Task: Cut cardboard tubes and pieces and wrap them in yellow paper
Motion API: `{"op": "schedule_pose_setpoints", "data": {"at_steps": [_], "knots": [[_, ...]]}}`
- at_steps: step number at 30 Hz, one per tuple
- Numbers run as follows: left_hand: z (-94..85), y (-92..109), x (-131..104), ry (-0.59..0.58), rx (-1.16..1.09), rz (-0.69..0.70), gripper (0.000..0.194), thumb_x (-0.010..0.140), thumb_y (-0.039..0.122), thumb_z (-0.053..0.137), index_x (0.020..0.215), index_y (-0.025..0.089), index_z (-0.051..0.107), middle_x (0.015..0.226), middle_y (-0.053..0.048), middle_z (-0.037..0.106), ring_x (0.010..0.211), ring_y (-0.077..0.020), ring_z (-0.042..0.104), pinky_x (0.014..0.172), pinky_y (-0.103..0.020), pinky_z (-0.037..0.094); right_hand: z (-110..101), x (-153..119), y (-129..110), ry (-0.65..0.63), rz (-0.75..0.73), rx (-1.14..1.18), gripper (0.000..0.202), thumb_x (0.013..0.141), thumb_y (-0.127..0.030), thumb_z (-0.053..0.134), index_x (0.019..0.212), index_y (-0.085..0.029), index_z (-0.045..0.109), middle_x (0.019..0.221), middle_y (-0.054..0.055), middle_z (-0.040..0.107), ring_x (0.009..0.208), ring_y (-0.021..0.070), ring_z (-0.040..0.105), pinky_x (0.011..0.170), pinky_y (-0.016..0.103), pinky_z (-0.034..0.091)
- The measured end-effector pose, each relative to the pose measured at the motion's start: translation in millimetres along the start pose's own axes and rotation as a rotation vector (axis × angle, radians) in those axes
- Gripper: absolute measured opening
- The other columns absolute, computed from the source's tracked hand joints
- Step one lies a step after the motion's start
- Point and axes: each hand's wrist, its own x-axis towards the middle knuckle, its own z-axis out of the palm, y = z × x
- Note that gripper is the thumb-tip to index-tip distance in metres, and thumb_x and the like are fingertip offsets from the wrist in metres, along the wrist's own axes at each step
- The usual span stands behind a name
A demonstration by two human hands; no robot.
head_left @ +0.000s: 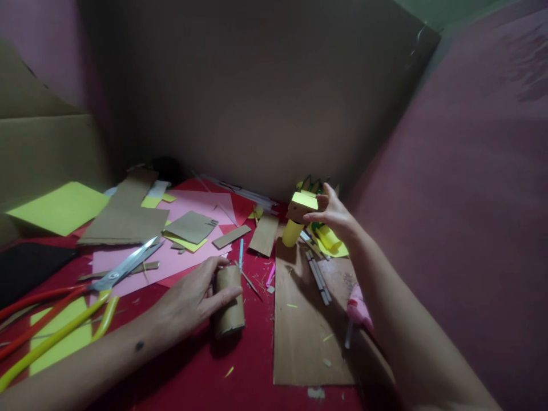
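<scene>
Your left hand [205,291] is wrapped around a cardboard tube [230,302], bottom centre of frame. Your right hand [336,214] has thumb and fingers against the yellow-and-brown paper model [303,206], right of centre; can't tell how firm the grip is. Brown board [306,348] below it carries grey sticks [317,277]. Pink tool [358,309] sits by your right forearm. Scissors [122,274] and pink paper [201,205] at left.

A brown cylindrical cardboard tube [230,314], matt; pointed silver scissor blades [128,265], glossy metal; a flat pink sheet [209,204], smooth paper.
</scene>
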Motion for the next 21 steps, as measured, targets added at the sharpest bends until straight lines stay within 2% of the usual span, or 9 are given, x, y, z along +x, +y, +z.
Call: {"op": "schedule_pose_setpoints", "data": {"at_steps": [3,6,9,12,16,21], "knots": [[0.4,-1.5,0.6,-0.003,-0.008,-0.004,0.074,0.08,0.07,0.052,0.127,0.014,0.053,0.082,-0.004,0.06,0.074,-0.0266,0.056,0.069,-0.039,0.041,9.7,-2.2,1.6,0.027,-0.012,0.06,0.132,0.046,-0.029,0.092,0.16,-0.018,0.027,0.154,0.022,0.045,0.145,0.0382,0.043,0.113,0.049,0.043],[-0.1,-0.6,0.2,-0.002,0.005,0.001,0.073,0.08,0.069,0.052,0.128,0.014,0.053,0.083,-0.004,0.061,0.074,-0.0266,0.057,0.069,-0.039,0.042,20.0,-3.7,5.3,0.071,-0.003,0.129,0.121,0.048,-0.032,0.09,0.155,-0.017,0.036,0.152,0.019,0.049,0.142,0.037,0.046,0.114,0.046,0.042],[-1.9,2.3,-1.0,-0.006,0.011,0.007,0.071,0.081,0.068,0.052,0.127,0.014,0.052,0.085,-0.005,0.061,0.074,-0.0262,0.056,0.069,-0.038,0.041,26.7,-4.6,7.7,0.076,0.02,0.199,0.104,0.048,-0.029,0.087,0.144,-0.018,0.049,0.134,0.016,0.063,0.127,0.0361,0.059,0.107,0.047,0.048],[-2.9,3.8,-2.3,-0.033,-0.004,-0.011,0.072,0.079,0.068,0.055,0.128,0.015,0.05,0.089,-0.006,0.061,0.076,-0.0262,0.056,0.07,-0.038,0.042,29.3,-6.8,6.0,0.046,0.031,0.259,0.079,0.047,-0.029,0.086,0.122,-0.017,0.061,0.108,0.01,0.073,0.104,0.0326,0.068,0.095,0.047,0.054],[1.8,-1.0,-3.0,-0.023,-0.001,-0.006,0.077,0.073,0.064,0.066,0.132,0.018,0.046,0.106,-0.01,0.063,0.088,-0.0293,0.061,0.077,-0.041,0.046,26.7,-10.5,-1.1,0.057,0.01,0.32,0.059,0.045,-0.027,0.087,0.099,-0.019,0.062,0.093,0.006,0.072,0.091,0.0288,0.069,0.087,0.045,0.056],[12.5,-12.4,-4.5,0.038,-0.023,0.062,0.078,0.069,0.054,0.069,0.136,0.022,0.045,0.117,-0.012,0.063,0.097,-0.0327,0.062,0.084,-0.048,0.051,14.0,-19.2,-16.6,0.142,-0.051,0.392,0.059,0.047,-0.026,0.086,0.1,-0.022,0.059,0.096,0.004,0.072,0.094,0.027,0.07,0.086,0.043,0.057]]}}
